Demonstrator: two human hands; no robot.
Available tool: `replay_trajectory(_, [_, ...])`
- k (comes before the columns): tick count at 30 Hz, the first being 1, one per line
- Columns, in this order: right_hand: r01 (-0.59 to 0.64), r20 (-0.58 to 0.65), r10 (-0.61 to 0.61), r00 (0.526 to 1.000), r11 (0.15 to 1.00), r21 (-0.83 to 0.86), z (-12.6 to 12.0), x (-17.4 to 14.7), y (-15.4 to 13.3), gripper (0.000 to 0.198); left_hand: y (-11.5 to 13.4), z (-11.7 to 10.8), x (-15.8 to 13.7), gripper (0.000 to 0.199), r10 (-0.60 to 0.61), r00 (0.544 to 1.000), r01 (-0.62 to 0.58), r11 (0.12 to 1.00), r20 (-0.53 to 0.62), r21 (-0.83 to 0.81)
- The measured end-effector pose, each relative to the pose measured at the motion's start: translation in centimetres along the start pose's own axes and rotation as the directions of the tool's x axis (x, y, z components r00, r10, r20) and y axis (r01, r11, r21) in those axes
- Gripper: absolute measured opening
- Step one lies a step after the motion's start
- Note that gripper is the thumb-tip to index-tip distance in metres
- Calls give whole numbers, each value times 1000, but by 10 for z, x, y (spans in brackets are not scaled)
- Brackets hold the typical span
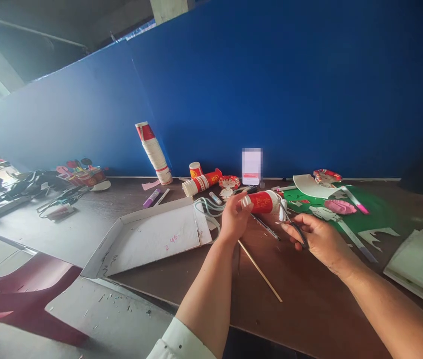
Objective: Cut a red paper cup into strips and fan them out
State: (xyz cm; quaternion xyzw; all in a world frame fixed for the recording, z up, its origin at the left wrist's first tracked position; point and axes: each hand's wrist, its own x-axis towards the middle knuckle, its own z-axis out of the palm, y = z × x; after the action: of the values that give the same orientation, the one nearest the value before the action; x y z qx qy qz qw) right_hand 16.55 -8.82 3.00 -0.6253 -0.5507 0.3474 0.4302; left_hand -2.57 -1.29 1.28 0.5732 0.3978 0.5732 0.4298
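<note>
Red and patterned, a paper cup (261, 202) is held sideways over the brown desk (301, 294), its left end in the closed grip of the left hand (235, 217). Fingers bent around black handles, the right hand (314, 235) holds scissors (300, 235) at the cup's other end; whether the blades touch it, I cannot tell. Below, between the forearms, lies a thin wooden stick (260, 271).

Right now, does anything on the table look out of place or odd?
Yes: a short stack of cups lies on its side, while the tall stack to its left stands. Paper scraps lie strewn right of the scissors, which looks untidy. The cardboard tray appears to jut past the table edge at one corner.
</note>
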Motion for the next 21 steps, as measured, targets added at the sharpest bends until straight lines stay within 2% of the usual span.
replay_trajectory(9, [10,-3,-10,1000,997,-73,-2,3,5,33,2,3,-3,37,115,993,-115,993,38,-11])
replay_trajectory(16, [54,-27,-56,998,995,-89,-3,1,3,29,1,3,-3,39,104,994,-103,994,35,-35])
replay_trajectory(21, [78,-20,-80,997,992,-103,-3,3,6,30,0,5,-1,59,29,1000,-29,998,-1,-62])
